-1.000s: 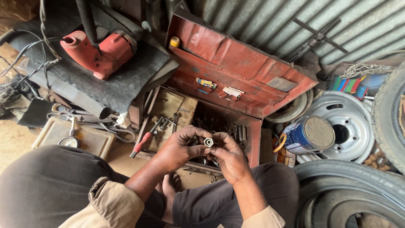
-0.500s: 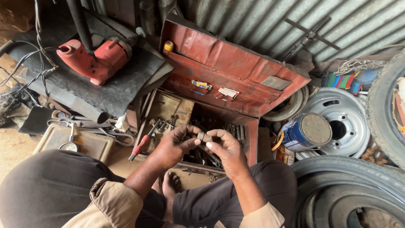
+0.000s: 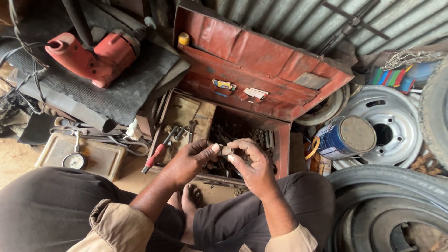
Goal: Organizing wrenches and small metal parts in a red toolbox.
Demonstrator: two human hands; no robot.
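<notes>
My left hand (image 3: 186,161) and my right hand (image 3: 252,165) meet in front of me, above an open red metal toolbox (image 3: 261,70). Between the fingertips of both hands sits a small metal socket-like part (image 3: 226,150); each hand pinches one end of it. Below the hands, the box's tray (image 3: 179,114) and bottom hold wrenches, bolts and a red-handled tool (image 3: 156,156). My bare foot shows between my knees.
A red power tool (image 3: 93,53) lies on black rubber matting at the upper left. A pressure gauge (image 3: 74,161) rests on a beige case. A blue tin can (image 3: 345,137), a silver wheel rim (image 3: 392,130) and stacked tyres (image 3: 387,205) crowd the right. Corrugated sheet stands behind.
Both hands have stayed together on the small metal part, turning it between the fingers. The view has tilted slightly; the hands sit a little lower over the toolbox.
</notes>
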